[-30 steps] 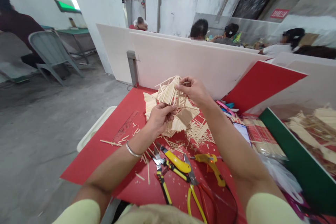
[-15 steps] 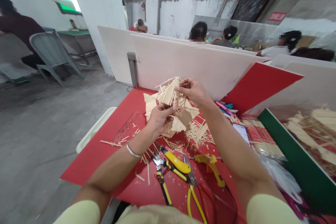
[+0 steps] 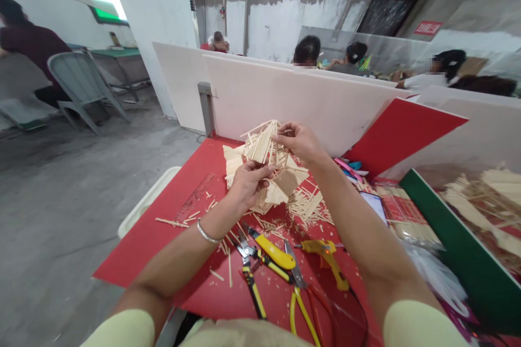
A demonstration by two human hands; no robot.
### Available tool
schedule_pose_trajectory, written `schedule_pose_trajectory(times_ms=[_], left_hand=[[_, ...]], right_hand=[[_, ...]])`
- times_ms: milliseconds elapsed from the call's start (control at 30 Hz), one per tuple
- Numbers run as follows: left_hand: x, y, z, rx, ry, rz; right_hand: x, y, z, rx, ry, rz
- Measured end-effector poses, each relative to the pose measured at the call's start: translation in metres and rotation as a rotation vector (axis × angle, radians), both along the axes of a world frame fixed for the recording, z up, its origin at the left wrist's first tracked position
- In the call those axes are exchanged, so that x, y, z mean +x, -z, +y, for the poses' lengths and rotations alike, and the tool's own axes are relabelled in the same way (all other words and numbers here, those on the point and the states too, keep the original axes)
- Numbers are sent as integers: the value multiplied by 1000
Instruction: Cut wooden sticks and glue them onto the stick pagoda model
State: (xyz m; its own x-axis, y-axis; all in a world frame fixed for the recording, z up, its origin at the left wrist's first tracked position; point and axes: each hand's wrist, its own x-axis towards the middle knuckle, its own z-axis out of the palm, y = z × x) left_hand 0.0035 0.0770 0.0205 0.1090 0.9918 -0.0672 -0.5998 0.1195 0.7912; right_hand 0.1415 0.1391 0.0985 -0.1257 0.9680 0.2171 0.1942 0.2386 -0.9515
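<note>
Head view: my left hand (image 3: 247,181) has thumb and fingers closed on the lower edge of a pale, peaked piece of thin wooden sticks (image 3: 260,145), and my right hand (image 3: 302,142) pinches its upper right edge. The face between my hands is closely lined, but gaps beside it suggest the piece is only partly built; loose pale wooden sticks (image 3: 312,205) lie below my right grip, the yellow glue gun (image 3: 324,250) unheld nearer me.

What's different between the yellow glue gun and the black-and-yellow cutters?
The glue gun is pistol-shaped, while the cutters have two spread handles. The glue gun trails a dark cord; the cutters have none. The glue gun shows an orange light, the cutters don't. Both lie on the red table.
</note>
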Motion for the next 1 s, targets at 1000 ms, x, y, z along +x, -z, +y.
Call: schedule_pose_trajectory(times_ms=[1000], left_hand=[[-6, -5, 1, -32, 91, 24]], right_hand=[[3, 5, 6, 18, -23, 34]])
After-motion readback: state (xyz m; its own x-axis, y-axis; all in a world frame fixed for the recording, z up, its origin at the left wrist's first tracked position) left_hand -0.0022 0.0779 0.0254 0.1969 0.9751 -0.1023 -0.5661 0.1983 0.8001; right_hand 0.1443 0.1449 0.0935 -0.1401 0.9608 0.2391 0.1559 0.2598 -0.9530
